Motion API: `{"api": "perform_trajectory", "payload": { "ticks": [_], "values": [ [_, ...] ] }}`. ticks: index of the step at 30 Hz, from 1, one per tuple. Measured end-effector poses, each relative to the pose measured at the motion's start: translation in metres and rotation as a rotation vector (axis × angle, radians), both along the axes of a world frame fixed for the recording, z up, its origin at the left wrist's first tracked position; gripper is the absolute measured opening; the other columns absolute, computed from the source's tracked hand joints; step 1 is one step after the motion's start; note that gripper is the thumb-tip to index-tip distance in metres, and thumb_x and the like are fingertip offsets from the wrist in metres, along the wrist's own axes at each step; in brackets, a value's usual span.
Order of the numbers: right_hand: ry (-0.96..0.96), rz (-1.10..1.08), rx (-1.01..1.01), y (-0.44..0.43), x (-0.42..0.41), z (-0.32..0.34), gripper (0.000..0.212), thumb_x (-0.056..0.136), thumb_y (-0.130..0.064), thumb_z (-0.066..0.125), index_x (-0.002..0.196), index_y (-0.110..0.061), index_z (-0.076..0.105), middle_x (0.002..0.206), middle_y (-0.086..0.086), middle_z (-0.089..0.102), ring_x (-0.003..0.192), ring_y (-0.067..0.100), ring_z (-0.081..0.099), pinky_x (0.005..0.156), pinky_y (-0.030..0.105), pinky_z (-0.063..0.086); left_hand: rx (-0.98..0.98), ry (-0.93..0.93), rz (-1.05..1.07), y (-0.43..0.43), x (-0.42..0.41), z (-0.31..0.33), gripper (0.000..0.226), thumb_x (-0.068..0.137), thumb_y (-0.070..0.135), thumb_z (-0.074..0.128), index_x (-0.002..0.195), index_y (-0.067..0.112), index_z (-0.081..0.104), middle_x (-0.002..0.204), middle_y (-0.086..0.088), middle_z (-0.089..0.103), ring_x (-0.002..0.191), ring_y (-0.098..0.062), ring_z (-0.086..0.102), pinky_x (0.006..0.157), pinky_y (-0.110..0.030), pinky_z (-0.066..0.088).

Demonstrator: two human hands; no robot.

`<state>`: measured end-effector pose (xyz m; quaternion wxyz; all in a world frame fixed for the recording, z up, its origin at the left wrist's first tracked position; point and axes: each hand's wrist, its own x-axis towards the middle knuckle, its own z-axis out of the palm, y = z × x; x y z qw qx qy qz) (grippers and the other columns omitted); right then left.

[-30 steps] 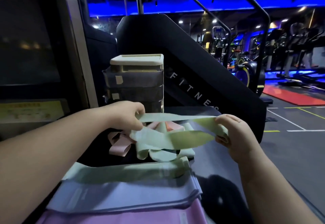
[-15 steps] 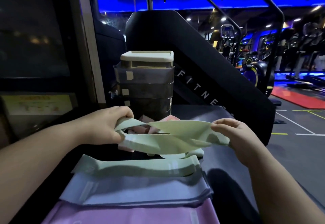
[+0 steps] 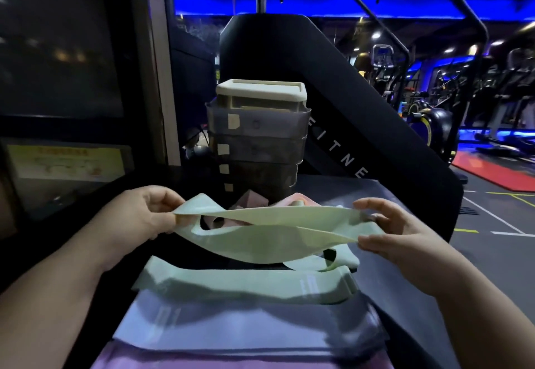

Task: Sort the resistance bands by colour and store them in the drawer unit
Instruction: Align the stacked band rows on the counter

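A pale green resistance band (image 3: 269,235) hangs stretched and twisted between my two hands above the dark surface. My left hand (image 3: 139,215) pinches its left end, and my right hand (image 3: 388,232) holds its right end between thumb and fingers. Below it lie flat bands in sorted rows: a green one (image 3: 246,284), lilac ones (image 3: 249,325) and a pink one (image 3: 231,361) nearest me. Loose pink bands (image 3: 252,199) sit behind the held band. The drawer unit (image 3: 257,137), grey translucent drawers under a cream top, stands just beyond, all drawers pushed in.
The bands rest on a dark mat or bench top (image 3: 411,296) whose right edge drops to the gym floor. A black stair-climber housing (image 3: 333,102) rises behind the drawer unit. A dark window and a yellow sign (image 3: 66,163) are at the left.
The green band has been spread wider between my hands and its loop opened out. The view has drawn closer to the drawer unit.
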<state>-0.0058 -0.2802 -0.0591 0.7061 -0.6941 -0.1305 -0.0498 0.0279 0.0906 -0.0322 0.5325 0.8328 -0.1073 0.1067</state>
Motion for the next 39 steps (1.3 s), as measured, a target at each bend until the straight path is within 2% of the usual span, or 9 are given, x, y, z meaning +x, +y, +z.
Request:
{"api": "perform_trajectory", "payload": {
  "ticks": [4, 9, 13, 17, 21, 25, 32, 34, 39],
  "values": [
    [-0.02, 0.077, 0.051, 0.003, 0.004, 0.0, 0.068, 0.03, -0.022, 0.097, 0.093, -0.027, 0.072, 0.09, 0.006, 0.071, 0.076, 0.017, 0.069, 0.067, 0.023, 0.057, -0.202, 0.146, -0.22, 0.014, -0.003, -0.005, 0.064, 0.014, 0.052, 0.092, 0.068, 0.023, 0.074, 0.059, 0.003, 0.061, 0.044, -0.001, 0.042, 0.04, -0.011, 0.031],
    [-0.056, 0.067, -0.051, 0.009, 0.009, -0.009, 0.044, 0.047, -0.012, 0.084, 0.084, -0.029, 0.066, 0.081, -0.003, 0.067, 0.071, 0.01, 0.063, 0.066, 0.018, 0.053, -0.406, 0.309, -0.374, 0.03, -0.006, -0.008, 0.072, 0.023, 0.037, 0.098, 0.087, 0.019, 0.069, 0.057, 0.004, 0.055, 0.043, -0.002, 0.036, 0.039, -0.012, 0.027],
    [-0.053, -0.015, -0.035, 0.007, 0.009, -0.011, 0.06, 0.029, -0.051, 0.094, 0.076, -0.028, 0.067, 0.075, -0.004, 0.063, 0.068, 0.006, 0.06, 0.07, 0.019, 0.053, -0.378, 0.325, -0.394, 0.033, -0.009, -0.01, 0.083, 0.034, 0.042, 0.095, 0.107, 0.022, 0.063, 0.067, 0.003, 0.058, 0.054, -0.004, 0.046, 0.047, -0.014, 0.036],
    [-0.064, -0.055, -0.031, 0.008, 0.009, -0.01, 0.061, 0.025, -0.061, 0.091, 0.071, -0.028, 0.069, 0.072, -0.008, 0.063, 0.069, 0.003, 0.061, 0.073, 0.021, 0.054, -0.291, 0.312, -0.413, 0.032, -0.011, -0.014, 0.077, 0.042, 0.047, 0.091, 0.111, 0.027, 0.064, 0.08, -0.002, 0.064, 0.069, -0.006, 0.056, 0.061, -0.02, 0.044],
    [-0.086, -0.069, -0.074, 0.011, 0.008, -0.012, 0.061, 0.027, -0.063, 0.09, 0.072, -0.028, 0.069, 0.074, -0.008, 0.063, 0.069, 0.002, 0.058, 0.071, 0.018, 0.053, -0.234, 0.307, -0.343, 0.027, -0.013, -0.017, 0.042, 0.07, 0.027, 0.069, 0.111, 0.02, 0.062, 0.074, -0.001, 0.064, 0.07, -0.01, 0.055, 0.073, -0.03, 0.038],
    [-0.114, -0.091, -0.102, 0.008, 0.008, -0.012, 0.061, 0.032, -0.064, 0.089, 0.076, -0.027, 0.069, 0.075, -0.009, 0.062, 0.069, 0.004, 0.057, 0.07, 0.017, 0.051, -0.175, 0.323, -0.344, 0.022, -0.014, -0.019, 0.036, 0.071, 0.024, 0.063, 0.106, 0.016, 0.063, 0.077, -0.007, 0.058, 0.064, -0.01, 0.051, 0.061, -0.023, 0.042],
    [-0.153, -0.125, -0.103, 0.007, 0.008, -0.012, 0.058, 0.035, -0.066, 0.087, 0.076, -0.029, 0.069, 0.071, -0.01, 0.061, 0.067, 0.003, 0.055, 0.065, 0.016, 0.049, -0.037, 0.308, -0.464, 0.023, -0.013, -0.023, 0.06, 0.047, 0.046, 0.087, 0.092, 0.012, 0.066, 0.064, 0.005, 0.061, 0.056, -0.003, 0.053, 0.051, -0.013, 0.042],
    [-0.16, -0.124, -0.096, 0.009, 0.009, -0.011, 0.057, 0.035, -0.065, 0.087, 0.075, -0.029, 0.069, 0.071, -0.01, 0.062, 0.067, 0.003, 0.056, 0.066, 0.016, 0.049, 0.008, 0.275, -0.427, 0.024, -0.011, -0.023, 0.052, 0.046, 0.058, 0.084, 0.08, 0.021, 0.071, 0.066, 0.003, 0.056, 0.057, -0.003, 0.045, 0.051, -0.014, 0.037],
    [-0.159, -0.13, -0.095, 0.012, 0.009, -0.011, 0.058, 0.032, -0.066, 0.087, 0.074, -0.029, 0.07, 0.073, -0.01, 0.063, 0.069, 0.003, 0.057, 0.068, 0.016, 0.05, -0.1, 0.247, -0.395, 0.023, -0.009, -0.024, 0.014, 0.068, 0.034, 0.07, 0.078, 0.024, 0.072, 0.07, 0.003, 0.057, 0.057, -0.003, 0.044, 0.051, -0.015, 0.033]
  ]
}}
